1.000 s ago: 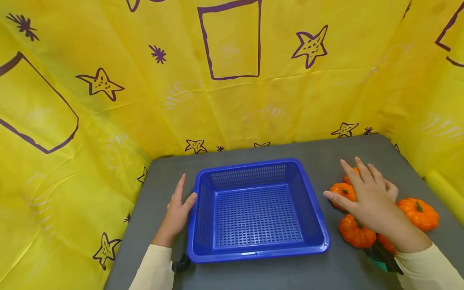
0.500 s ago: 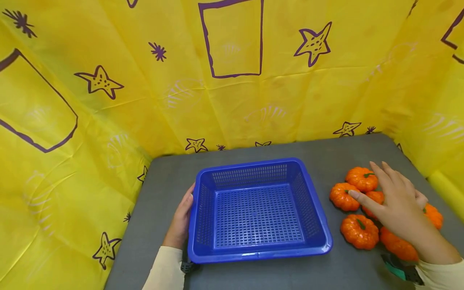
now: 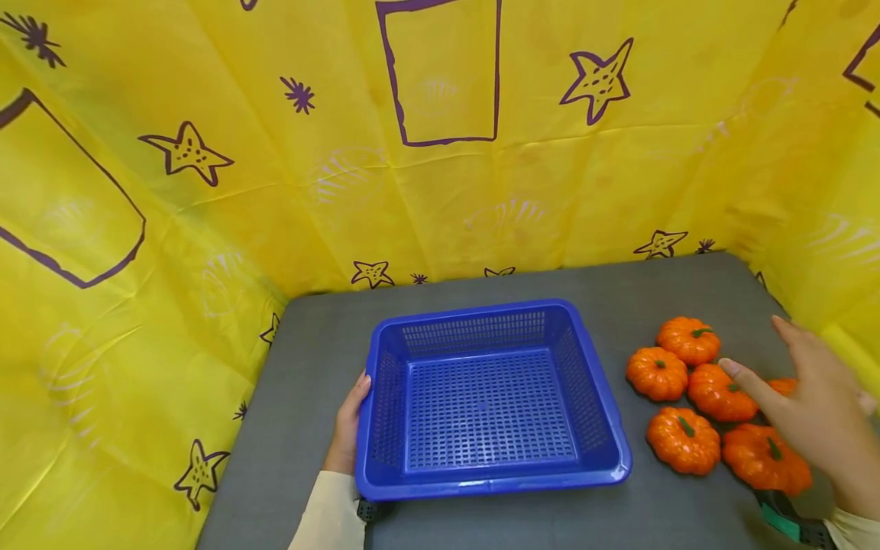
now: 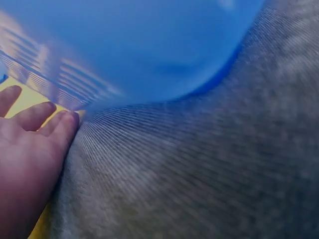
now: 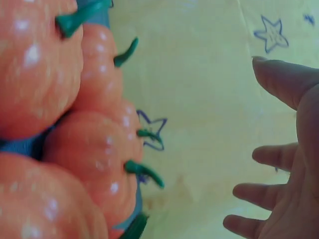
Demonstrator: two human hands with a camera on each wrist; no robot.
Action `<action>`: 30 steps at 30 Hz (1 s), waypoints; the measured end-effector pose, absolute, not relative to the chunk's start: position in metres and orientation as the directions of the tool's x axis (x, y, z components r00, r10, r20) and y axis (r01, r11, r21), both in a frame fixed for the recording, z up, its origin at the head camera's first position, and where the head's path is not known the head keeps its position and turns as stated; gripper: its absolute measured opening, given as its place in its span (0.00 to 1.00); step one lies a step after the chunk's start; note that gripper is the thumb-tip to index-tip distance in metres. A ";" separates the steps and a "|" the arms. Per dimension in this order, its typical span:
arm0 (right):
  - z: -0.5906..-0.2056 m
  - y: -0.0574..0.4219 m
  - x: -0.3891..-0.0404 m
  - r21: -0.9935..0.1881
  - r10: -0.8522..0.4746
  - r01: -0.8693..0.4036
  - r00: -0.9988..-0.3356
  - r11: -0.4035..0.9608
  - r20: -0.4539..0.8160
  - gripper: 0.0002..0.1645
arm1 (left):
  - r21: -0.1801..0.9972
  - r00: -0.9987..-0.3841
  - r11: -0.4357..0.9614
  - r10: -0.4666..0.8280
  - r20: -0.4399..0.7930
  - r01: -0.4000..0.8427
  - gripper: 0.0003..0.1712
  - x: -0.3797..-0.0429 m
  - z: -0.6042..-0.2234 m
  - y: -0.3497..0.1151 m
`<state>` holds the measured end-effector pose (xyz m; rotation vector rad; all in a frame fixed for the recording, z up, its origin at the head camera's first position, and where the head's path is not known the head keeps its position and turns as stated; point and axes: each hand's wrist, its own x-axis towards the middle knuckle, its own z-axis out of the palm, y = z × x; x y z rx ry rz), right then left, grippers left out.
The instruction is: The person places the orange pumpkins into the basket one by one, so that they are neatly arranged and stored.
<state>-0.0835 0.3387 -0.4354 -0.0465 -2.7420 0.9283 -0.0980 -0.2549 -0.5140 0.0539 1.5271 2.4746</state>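
A blue plastic basket (image 3: 495, 485) with slotted walls sits mid-table and holds nothing. Along its left side lies my left hand (image 3: 348, 428); in the left wrist view the fingers (image 4: 37, 117) reach out, relaxed, against the basket's outer wall (image 4: 149, 50). Several small orange pumpkins with green stems are grouped on the right, among them a front-left pumpkin (image 3: 684, 441) and a back pumpkin (image 3: 689, 340). My right hand (image 3: 818, 405), blurred, hovers at the group's right side with fingers spread and nothing held. It partly hides one pumpkin (image 3: 782, 386).
The grey table (image 3: 316, 336) is enclosed at the back and both sides by a yellow cloth (image 3: 440, 206) printed with purple starfish. A strip of table separates the basket from the pumpkins. A dark band with green (image 3: 780, 523) shows at the right wrist.
My right hand has moved right across the pumpkins, uncovering more of them. My left hand has shifted in against the basket's side, its fingers dropping below the rim. The basket stays about where it was.
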 end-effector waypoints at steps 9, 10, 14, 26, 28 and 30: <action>-0.455 0.362 -0.077 -0.729 0.303 0.045 -0.926 0.683 0.226 0.54 | 0.860 -0.964 -0.494 0.266 0.009 -0.128 0.33 -0.097 -0.520 -0.256; -0.457 0.363 -0.077 -0.743 0.331 0.065 -0.919 0.666 0.216 0.53 | 0.863 -0.966 -0.488 0.260 0.001 -0.131 0.33 -0.096 -0.520 -0.256; -0.461 0.366 -0.075 -0.808 0.468 0.173 -0.872 0.563 0.139 0.52 | 0.863 -0.971 -0.483 0.235 -0.032 -0.145 0.30 -0.094 -0.520 -0.256; -0.501 0.386 -0.074 -0.870 0.689 0.303 -0.722 0.388 0.056 0.47 | 0.858 -0.969 -0.469 0.215 -0.119 -0.210 0.32 -0.088 -0.518 -0.255; -0.511 0.387 -0.071 -0.876 0.700 0.320 -0.714 0.361 0.027 0.48 | 0.856 -0.966 -0.467 0.223 -0.128 -0.221 0.33 -0.088 -0.517 -0.255; -0.520 0.388 -0.071 -0.880 0.707 0.343 -0.707 0.330 -0.010 0.47 | 0.854 -0.965 -0.467 0.226 -0.134 -0.228 0.33 -0.087 -0.516 -0.255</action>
